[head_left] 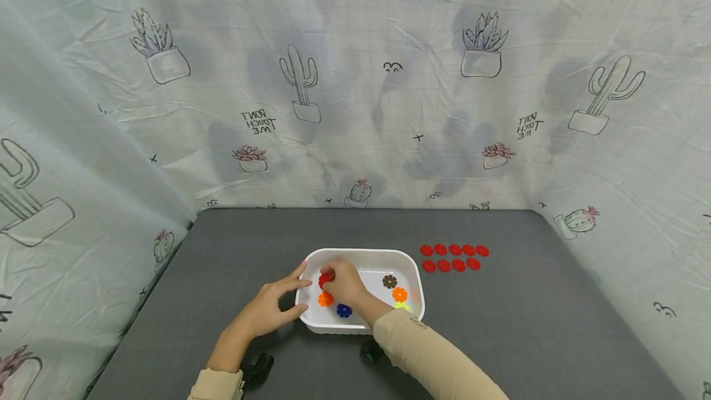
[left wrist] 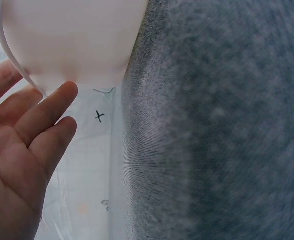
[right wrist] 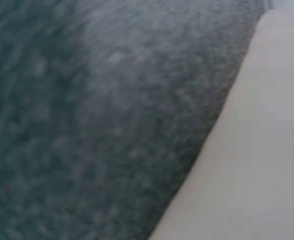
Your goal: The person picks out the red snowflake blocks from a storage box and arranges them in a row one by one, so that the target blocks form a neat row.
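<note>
A white plastic tray (head_left: 378, 325) holds several small notched plastic discs. In the head view my left hand (head_left: 272, 305) steadies the tray's left end, its fingers extended and spread along the rim. The left wrist view shows that hand's fingers (left wrist: 47, 112) at the rim and against the tray's outer wall (left wrist: 82, 45). Reaching inside, my right hand (head_left: 345, 284) pinches a red notched disc (head_left: 324, 280), partly hidden by the fingers. Below it lie an orange disc (head_left: 325, 299) and a dark blue one (head_left: 344, 310). The right wrist view shows the tray's wall (right wrist: 252, 140), not the hand.
Several red discs (head_left: 455, 250) lie in two rows on the grey table (head_left: 500, 326), right of the tray. Inside the tray's right part are a brown disc (head_left: 390, 281), another orange disc (head_left: 399, 294) and a yellow disc (head_left: 402, 306), partly covered by the right sleeve.
</note>
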Demonstrator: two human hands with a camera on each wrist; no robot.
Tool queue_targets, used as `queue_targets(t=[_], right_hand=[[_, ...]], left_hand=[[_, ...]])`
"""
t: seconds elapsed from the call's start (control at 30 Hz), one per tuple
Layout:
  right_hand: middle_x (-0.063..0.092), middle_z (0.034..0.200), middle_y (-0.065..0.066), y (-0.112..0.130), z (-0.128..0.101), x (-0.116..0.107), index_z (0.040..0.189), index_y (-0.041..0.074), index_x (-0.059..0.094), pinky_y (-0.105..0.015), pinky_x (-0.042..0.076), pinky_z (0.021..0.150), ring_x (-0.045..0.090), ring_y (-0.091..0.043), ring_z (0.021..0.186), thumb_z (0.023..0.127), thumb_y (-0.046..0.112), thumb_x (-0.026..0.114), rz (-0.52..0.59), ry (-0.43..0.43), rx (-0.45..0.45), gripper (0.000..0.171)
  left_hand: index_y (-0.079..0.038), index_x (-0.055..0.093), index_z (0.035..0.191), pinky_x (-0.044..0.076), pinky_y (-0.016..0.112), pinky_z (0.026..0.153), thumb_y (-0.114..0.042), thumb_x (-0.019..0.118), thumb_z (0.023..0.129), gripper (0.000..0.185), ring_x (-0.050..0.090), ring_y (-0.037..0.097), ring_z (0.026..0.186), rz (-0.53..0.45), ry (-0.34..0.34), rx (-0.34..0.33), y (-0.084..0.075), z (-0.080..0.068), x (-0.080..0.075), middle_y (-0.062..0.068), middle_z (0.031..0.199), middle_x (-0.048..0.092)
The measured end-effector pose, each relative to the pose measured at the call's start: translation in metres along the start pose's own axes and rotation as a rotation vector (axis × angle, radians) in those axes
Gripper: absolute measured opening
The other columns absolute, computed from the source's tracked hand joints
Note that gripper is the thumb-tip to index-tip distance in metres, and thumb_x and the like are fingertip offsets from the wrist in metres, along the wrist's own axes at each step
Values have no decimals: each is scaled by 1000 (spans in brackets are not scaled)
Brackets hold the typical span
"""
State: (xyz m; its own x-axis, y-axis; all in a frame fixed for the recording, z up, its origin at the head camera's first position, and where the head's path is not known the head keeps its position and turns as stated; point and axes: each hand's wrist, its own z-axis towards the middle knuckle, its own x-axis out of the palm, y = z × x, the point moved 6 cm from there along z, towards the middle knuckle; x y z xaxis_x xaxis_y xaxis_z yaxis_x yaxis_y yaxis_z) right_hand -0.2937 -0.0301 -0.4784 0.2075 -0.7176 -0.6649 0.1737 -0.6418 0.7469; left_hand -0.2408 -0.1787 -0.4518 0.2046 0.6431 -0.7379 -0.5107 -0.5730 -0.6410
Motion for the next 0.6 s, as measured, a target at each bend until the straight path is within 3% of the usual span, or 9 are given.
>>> queue_targets(t=[0.3, 0.6], right_hand=[[62, 86, -4, -4, 1, -7, 99, 7, 65, -21, 50, 66, 53, -11, 74, 74, 3, 68, 215, 1, 102, 25], [64, 96, -6, -3, -7, -20, 101, 8, 66, -28, 50, 76, 56, -14, 81, 77, 2, 64, 417, -17, 169, 25]], left_hand=[[-16, 57, 121, 40, 48, 94, -30, 64, 81, 43, 42, 22, 124, 19, 1, -11, 2, 0, 1, 2, 144, 32], [-17, 57, 122, 38, 50, 96, -33, 63, 81, 45, 40, 22, 125, -3, 18, -47, 2, -1, 1, 0, 145, 31]])
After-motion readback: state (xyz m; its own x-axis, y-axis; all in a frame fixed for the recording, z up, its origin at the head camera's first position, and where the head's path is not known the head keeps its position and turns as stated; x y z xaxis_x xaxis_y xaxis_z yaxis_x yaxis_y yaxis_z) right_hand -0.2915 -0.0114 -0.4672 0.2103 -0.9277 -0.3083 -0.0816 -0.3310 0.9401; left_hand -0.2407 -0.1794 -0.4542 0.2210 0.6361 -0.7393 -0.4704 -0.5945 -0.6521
